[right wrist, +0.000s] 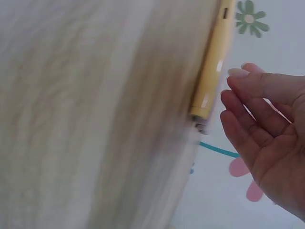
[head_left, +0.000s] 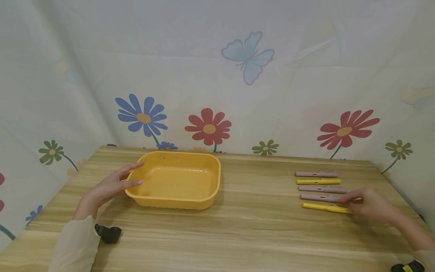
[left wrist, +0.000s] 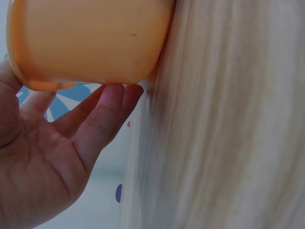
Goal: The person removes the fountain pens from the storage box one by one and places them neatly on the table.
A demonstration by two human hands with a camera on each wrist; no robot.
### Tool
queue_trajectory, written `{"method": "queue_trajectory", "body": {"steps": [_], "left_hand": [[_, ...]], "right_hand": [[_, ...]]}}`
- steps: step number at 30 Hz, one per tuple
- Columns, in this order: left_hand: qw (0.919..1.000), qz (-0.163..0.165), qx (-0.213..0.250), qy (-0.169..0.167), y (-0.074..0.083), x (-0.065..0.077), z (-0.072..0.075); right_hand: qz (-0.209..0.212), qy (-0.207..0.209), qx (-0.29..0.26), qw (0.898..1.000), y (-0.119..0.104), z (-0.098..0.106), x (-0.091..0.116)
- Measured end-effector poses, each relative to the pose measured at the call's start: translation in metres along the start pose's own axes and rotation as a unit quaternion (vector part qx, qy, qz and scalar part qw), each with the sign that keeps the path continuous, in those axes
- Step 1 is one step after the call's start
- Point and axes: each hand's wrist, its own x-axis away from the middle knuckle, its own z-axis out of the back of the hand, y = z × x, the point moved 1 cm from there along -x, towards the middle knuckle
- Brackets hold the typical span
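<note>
On the left of the table stands a yellow plastic basin (head_left: pixel 176 183), with nothing visible inside it. My left hand (head_left: pixel 110 185) grips its left side: thumb and a finger reach over the rim, while in the left wrist view other fingers (left wrist: pixel 97 117) touch the outer wall. At the right, several capped pens lie in a row, including a pink pen (head_left: pixel 319 198) and the nearest, a yellow pen (head_left: pixel 323 207). Over their right ends hovers my right hand (head_left: pixel 372 206), its fingers loosely bent. The right wrist view shows a gap between those fingers and the yellow pen (right wrist: pixel 212 71).
The wood-grain table (head_left: pixel 251 234) runs back to a pale curtain (head_left: pixel 289 94) printed with flowers and a butterfly. Black wrist devices sit at the left sleeve (head_left: pixel 108 234) and at the right sleeve (head_left: pixel 408 266).
</note>
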Motion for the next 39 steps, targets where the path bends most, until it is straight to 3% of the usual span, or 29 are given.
{"method": "queue_trajectory", "body": {"steps": [5, 16, 21, 39], "left_hand": [[1.0, 0.002, 0.0, 0.004, 0.0, 0.0, 0.0], [1.0, -0.004, 0.006, -0.002, 0.002, -0.001, 0.0], [1.0, -0.001, 0.008, -0.003, 0.003, -0.001, -0.001], [1.0, -0.002, 0.006, -0.005, 0.002, 0.001, -0.001]], "right_hand": [[-0.011, 0.026, -0.028, 0.999, -0.011, 0.007, 0.001], [0.034, 0.068, -0.091, 0.993, -0.044, 0.018, -0.005], [0.028, 0.065, -0.116, 0.991, -0.064, 0.017, -0.012], [0.114, 0.057, -0.184, 0.975, -0.128, -0.001, -0.049]]}}
